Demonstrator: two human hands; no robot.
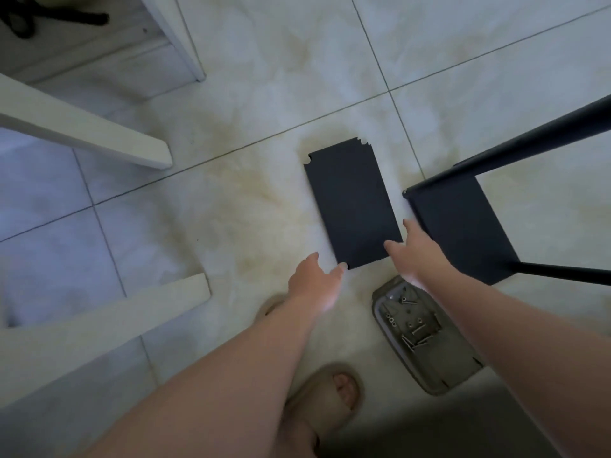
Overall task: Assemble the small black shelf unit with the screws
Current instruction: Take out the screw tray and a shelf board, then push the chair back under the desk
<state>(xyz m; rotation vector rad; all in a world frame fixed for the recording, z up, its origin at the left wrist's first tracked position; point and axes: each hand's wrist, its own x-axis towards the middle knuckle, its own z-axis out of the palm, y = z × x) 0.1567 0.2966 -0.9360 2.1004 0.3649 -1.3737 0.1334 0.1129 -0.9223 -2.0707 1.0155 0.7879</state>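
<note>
A loose black shelf panel lies flat on the tiled floor, its far corners notched. My left hand reaches to its near left corner, fingertips touching the edge, fingers relaxed. My right hand is at the panel's near right corner with spread fingers, holding nothing. To the right lies the partly built black shelf unit, one panel with black tube legs running off to the right. Several silver screws lie on a grey slipper below my right wrist.
White furniture legs and a second white bar stand at the left. My foot in a beige slipper is at the bottom centre. Pale tiled floor stretches between the panel and the white legs.
</note>
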